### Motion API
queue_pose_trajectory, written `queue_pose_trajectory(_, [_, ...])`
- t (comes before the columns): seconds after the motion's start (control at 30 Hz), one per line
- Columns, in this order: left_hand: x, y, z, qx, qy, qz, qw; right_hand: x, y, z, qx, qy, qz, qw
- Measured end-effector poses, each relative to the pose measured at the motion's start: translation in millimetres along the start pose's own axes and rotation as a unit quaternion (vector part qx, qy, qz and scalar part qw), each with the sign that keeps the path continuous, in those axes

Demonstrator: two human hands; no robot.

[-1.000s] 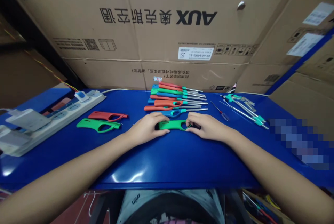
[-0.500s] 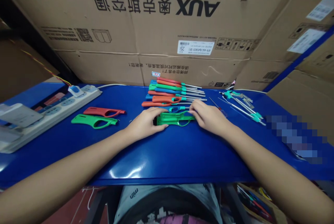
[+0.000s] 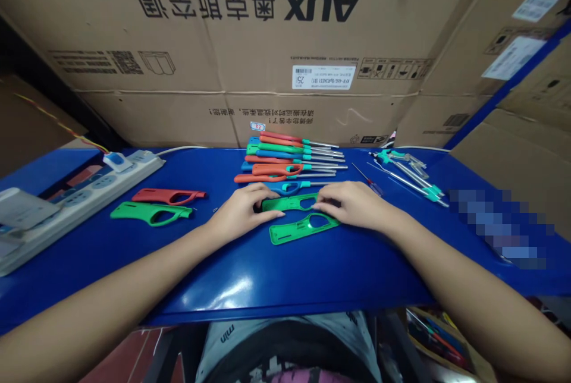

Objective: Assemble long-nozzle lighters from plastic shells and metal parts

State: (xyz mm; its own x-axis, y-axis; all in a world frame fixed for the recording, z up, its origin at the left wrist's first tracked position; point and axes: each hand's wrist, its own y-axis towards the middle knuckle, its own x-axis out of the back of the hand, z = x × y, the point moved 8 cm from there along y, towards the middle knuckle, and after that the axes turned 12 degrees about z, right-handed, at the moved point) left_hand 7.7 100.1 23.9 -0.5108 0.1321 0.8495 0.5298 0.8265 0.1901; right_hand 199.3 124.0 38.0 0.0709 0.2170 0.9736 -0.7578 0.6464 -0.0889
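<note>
My left hand (image 3: 243, 212) and my right hand (image 3: 352, 204) both grip a green lighter body (image 3: 289, 201) lying on the blue table (image 3: 285, 270). One green shell half (image 3: 301, 228) lies flat just in front of it, inner side up, touching my right fingers. Behind my hands sits a stack of long lighters (image 3: 285, 160) in red, green, blue and orange with metal nozzles pointing right.
A red shell (image 3: 167, 195) and a green shell (image 3: 149, 213) lie to the left. A white power strip (image 3: 75, 198) is at the far left. Metal tubes with teal ends (image 3: 408, 172) and a small screwdriver (image 3: 366, 179) lie right. Large cardboard boxes (image 3: 267, 50) stand behind.
The green lighter has come apart: one shell half now lies flat on the table in front of the body. Both hands stayed on the body.
</note>
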Motion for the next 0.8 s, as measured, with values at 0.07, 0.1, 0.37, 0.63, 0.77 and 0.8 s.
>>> queue_pose_trajectory(0.07, [3.5,-2,-5,-0.006,0.013,-0.016,1.000,13,-5,-20,-0.087,-0.013,-0.040,0.995])
queue_pose_trajectory(0.1, [5.5,-3,-10,-0.014,0.021,-0.026,0.999,22,-10,-33,-0.136,-0.020,-0.062,0.989])
queue_pose_trajectory(0.37, [-12.0,-9,-50,-0.079,0.074,0.056,0.993,40,-75,-153,-0.511,-0.051,0.037,0.857])
queue_pose_trajectory(0.63, [-12.9,-15,-42,-0.048,0.111,0.119,0.986,32,-83,-182,-0.531,-0.024,0.053,0.845])
queue_pose_trajectory(0.77, [-4.6,-16,-39,-0.037,0.141,0.156,0.977,44,-81,-176,-0.517,-0.040,-0.018,0.855])
queue_pose_trajectory(0.8, [-2.3,-16,-37,-0.033,0.148,0.162,0.975,50,-81,-172,-0.509,-0.044,-0.058,0.858])
